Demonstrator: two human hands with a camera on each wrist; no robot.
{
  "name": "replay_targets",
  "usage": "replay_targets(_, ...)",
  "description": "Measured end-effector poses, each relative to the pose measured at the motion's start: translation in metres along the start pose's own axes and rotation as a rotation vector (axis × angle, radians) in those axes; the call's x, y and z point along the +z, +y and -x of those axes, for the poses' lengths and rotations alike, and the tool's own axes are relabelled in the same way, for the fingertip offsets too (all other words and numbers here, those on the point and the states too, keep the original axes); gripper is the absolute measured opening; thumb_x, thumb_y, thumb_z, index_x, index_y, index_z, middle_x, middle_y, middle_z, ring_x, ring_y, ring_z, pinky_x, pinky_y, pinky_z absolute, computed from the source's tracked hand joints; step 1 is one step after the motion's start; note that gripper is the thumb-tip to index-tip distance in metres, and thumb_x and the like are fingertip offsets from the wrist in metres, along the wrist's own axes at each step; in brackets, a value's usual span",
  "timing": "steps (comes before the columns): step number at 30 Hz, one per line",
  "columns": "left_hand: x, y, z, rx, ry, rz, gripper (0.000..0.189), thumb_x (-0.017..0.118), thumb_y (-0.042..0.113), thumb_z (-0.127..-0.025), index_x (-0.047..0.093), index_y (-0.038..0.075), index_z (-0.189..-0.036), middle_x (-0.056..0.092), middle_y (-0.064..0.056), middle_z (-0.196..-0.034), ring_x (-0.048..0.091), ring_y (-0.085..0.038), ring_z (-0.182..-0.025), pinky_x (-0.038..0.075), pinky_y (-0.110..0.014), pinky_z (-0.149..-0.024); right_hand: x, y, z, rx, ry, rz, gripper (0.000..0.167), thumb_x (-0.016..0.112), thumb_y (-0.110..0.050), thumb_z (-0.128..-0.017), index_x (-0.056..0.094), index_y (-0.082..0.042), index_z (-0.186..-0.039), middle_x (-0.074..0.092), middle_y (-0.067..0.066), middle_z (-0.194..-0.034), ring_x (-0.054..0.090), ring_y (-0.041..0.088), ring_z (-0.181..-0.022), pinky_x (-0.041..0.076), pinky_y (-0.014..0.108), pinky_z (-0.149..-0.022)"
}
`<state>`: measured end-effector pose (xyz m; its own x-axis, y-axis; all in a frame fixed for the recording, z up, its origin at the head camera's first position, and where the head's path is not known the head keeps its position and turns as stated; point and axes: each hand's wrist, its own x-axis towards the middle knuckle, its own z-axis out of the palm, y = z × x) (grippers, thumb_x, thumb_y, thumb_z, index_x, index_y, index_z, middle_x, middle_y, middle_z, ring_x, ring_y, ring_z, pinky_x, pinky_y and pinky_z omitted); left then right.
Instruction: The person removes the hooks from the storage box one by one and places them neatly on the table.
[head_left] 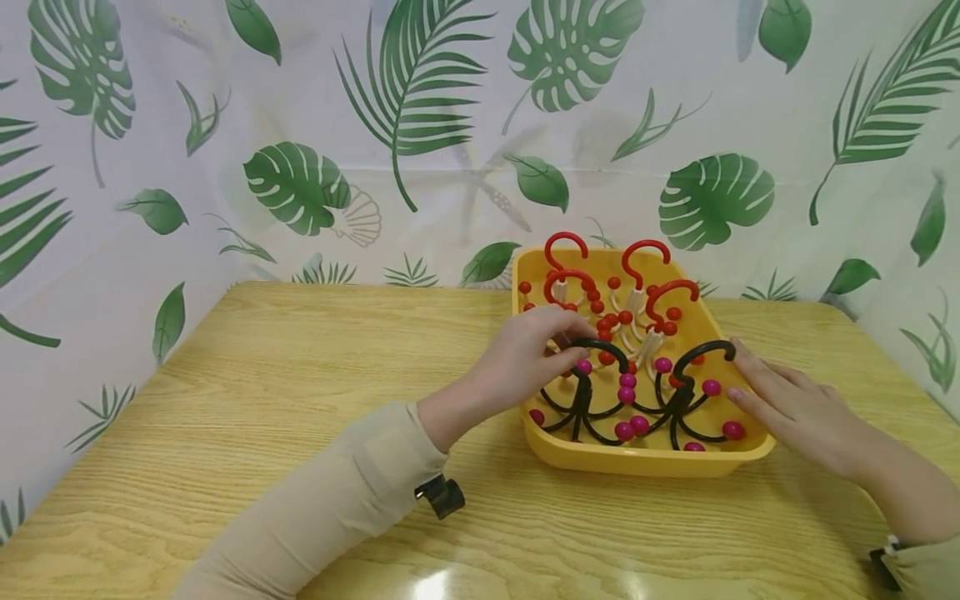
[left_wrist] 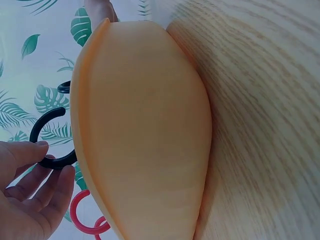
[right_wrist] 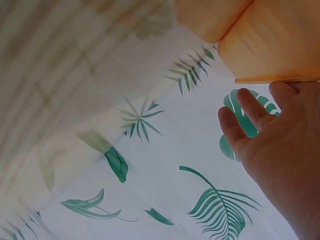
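My left hand (head_left: 525, 350) pinches the hook end of a black hook hanger (head_left: 618, 354) with curved prongs tipped in magenta balls. In the left wrist view, thumb and fingers meet on that black hook (left_wrist: 36, 131). The hanger is at the near left of a yellow plastic bin (head_left: 637, 463). A second black hook hanger (head_left: 681, 390) stands beside it on the right. My right hand (head_left: 806, 412) rests with extended fingers at the bin's right rim; the right wrist view shows its fingers (right_wrist: 252, 105) near the bin's edge.
Several red hook hangers (head_left: 636, 265) with cream prongs and red balls fill the back of the bin. The bin sits on a wood-grain table (head_left: 300, 400). Behind it hangs a white leaf-print backdrop (head_left: 442, 225).
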<state>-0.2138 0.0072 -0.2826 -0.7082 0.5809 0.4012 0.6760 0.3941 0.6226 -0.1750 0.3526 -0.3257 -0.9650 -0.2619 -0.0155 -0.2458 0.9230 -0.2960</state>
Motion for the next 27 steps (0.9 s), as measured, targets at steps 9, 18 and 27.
replay_targets(9,0.001,0.004,-0.003,0.026,0.004,-0.023,0.009,0.066,0.011,-0.090,0.068,0.009,-0.099,0.061,0.005,-0.090,0.056,-0.004,-0.081,0.046,-0.014,-0.070,0.000,0.000,0.000,0.003,-0.004,0.005,0.067,0.033,-0.045,-0.102,-0.001,-0.019,-0.154,0.019,0.026,-0.153,0.020,0.054,-0.130,0.016,0.073,-0.089)
replay_targets(18,-0.005,0.012,-0.006,0.103,0.076,-0.001,0.009,0.066,0.008,-0.090,0.069,0.006,-0.099,0.063,0.001,-0.091,0.057,-0.007,-0.082,0.046,-0.014,-0.071,0.000,-0.001,0.000,0.002,-0.005,0.008,0.067,0.033,-0.046,-0.102,-0.001,-0.020,-0.154,0.018,0.024,-0.154,0.021,0.053,-0.130,0.017,0.073,-0.089)
replay_targets(27,-0.023,0.024,-0.005,0.168,0.175,0.086,0.011,0.067,0.004,-0.089,0.069,0.002,-0.099,0.063,-0.003,-0.092,0.057,-0.011,-0.081,0.050,-0.016,-0.070,-0.001,-0.001,0.001,-0.002,-0.002,0.005,0.067,0.033,-0.045,-0.102,0.001,-0.017,-0.154,0.016,0.022,-0.155,0.021,0.052,-0.131,0.017,0.072,-0.089)
